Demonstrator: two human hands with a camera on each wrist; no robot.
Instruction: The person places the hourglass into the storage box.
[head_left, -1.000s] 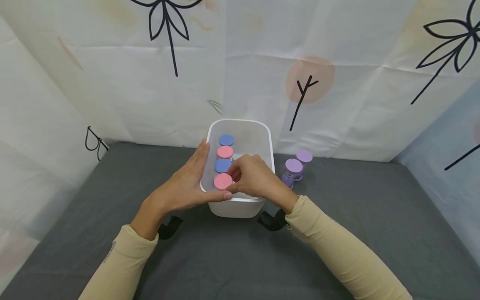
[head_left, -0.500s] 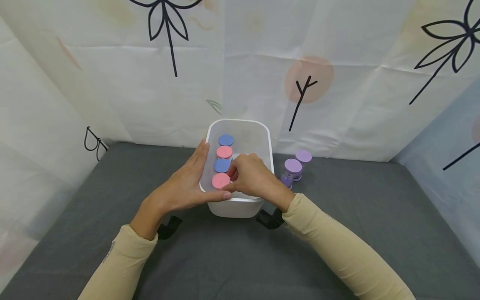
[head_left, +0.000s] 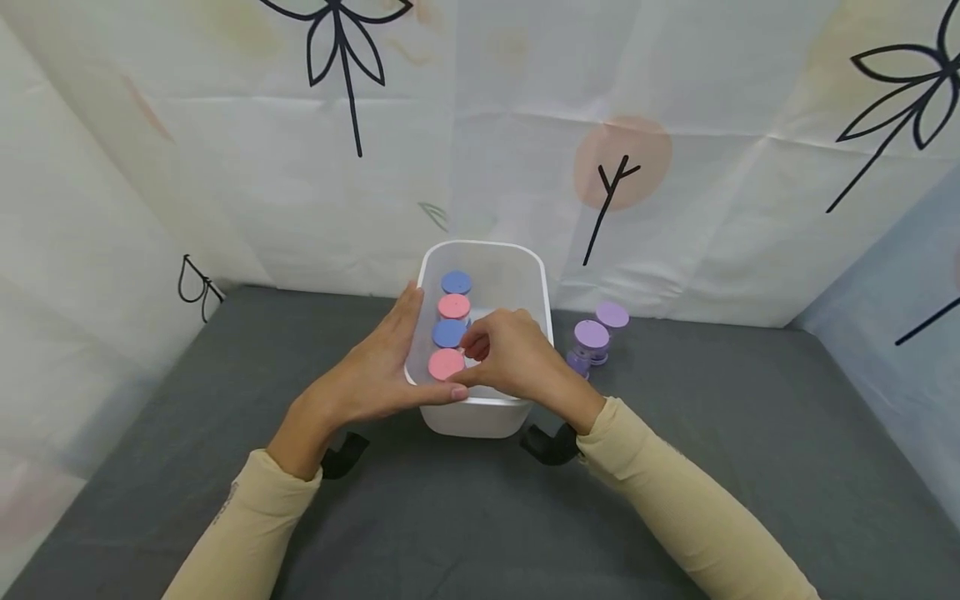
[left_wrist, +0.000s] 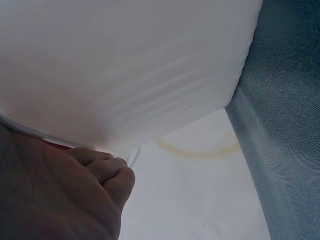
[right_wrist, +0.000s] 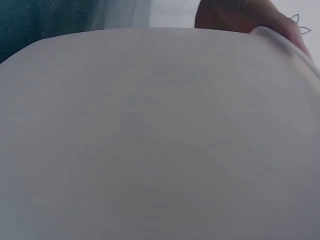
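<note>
In the head view a white plastic bin stands on the dark grey cloth. Along its left inner wall runs a row of small lidded jars, pink and blue by turns. My right hand reaches inside with curled fingers and pinches the right side of the nearest pink-lidded jar; its fingertips are partly hidden. Just behind that are a blue-lidded jar, another pink-lidded jar and a blue-lidded jar farthest back. My left hand rests against the bin's left rim, fingers extended, thumb along the front rim.
Right of the bin, on the cloth, stand purple-lidded jars, close together. A pale patterned fabric backdrop rises right behind the bin. The bin's outer wall fills most of the right wrist view.
The right hand and the nearest pink-lidded jar shift very slightly within the bin. The left hand keeps its place on the rim; the whole head view drifts a little.
</note>
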